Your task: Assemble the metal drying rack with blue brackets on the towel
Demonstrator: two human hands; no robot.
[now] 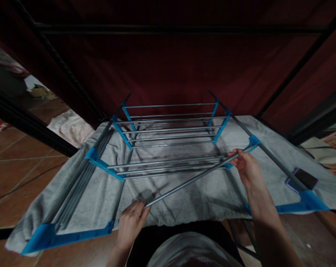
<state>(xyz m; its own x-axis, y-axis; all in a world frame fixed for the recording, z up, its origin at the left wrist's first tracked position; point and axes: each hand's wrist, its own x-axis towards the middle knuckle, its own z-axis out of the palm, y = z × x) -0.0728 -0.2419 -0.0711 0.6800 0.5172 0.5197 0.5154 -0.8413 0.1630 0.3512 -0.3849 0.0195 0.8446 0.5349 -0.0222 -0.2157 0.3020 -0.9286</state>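
A grey metal rod (pixel 188 181) slants across the front of a drying rack with blue plastic brackets (pixel 103 165). Its lower end sits in my left hand (pixel 133 222), whose fingers are wrapped round it. Near the blue bracket (pixel 252 142) on the right side, my right hand (pixel 245 163) pinches the rod's upper end. I cannot tell whether that end is seated in the bracket. Several rods (pixel 170 129) span the rack's farther brackets. More loose grey rods (pixel 80 187) lie along the rack's left side.
The rack lies on a grey blanket (pixel 190 204) over a low surface. A phone (pixel 302 180) rests on the blanket at the right. A dark red panel (pixel 170 66) rises behind the rack. Tiled floor (pixel 12 163) and a striped cloth (pixel 72 128) show at the left.
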